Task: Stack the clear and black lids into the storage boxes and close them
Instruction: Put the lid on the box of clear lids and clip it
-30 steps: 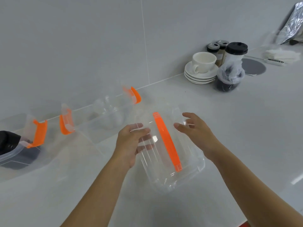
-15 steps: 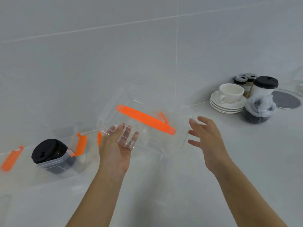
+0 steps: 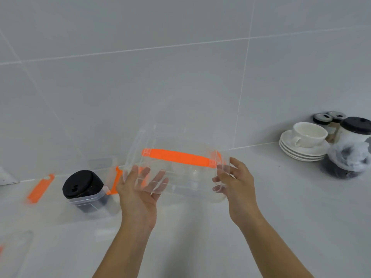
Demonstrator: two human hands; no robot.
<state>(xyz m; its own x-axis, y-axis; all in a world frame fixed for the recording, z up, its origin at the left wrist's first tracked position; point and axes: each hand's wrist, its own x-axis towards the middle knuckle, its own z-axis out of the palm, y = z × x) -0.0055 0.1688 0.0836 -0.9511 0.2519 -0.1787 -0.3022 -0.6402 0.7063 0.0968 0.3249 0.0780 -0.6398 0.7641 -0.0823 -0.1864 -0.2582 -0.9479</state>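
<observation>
The left hand [image 3: 140, 189] is raised above the counter [image 3: 281, 207] with its palm turned up and its fingers spread, and they lie under and behind the near left end of a clear box lid [image 3: 176, 169], seen through the plastic. The right hand [image 3: 232, 181] takes the lid's right end, thumb and fingers curled around the edge, so the lid is held between both hands, off the counter and tilted with its top towards the camera. An orange handle [image 3: 176, 157] runs lengthways across the lid from one end to the other. Behind the lid and partly hidden by it, an orange latch [image 3: 115, 181] stands up; which box it belongs to cannot be told through the blur. To the left of the left hand sits an open clear storage box [image 3: 90, 203] with a stack of black lids [image 3: 82, 184] inside it, the stack leaning to one side. Further left, a second orange latch [image 3: 40, 189] lies near the foot of the tiled wall [image 3: 140, 77]. Well to the right, against the wall, a white cup [image 3: 307, 135] rests on a stack of saucers [image 3: 297, 151], with two small metal-capped jars [image 3: 329, 119] behind and a black-lidded container [image 3: 355, 129] beside them, above something wrapped in clear film [image 3: 349, 157].
</observation>
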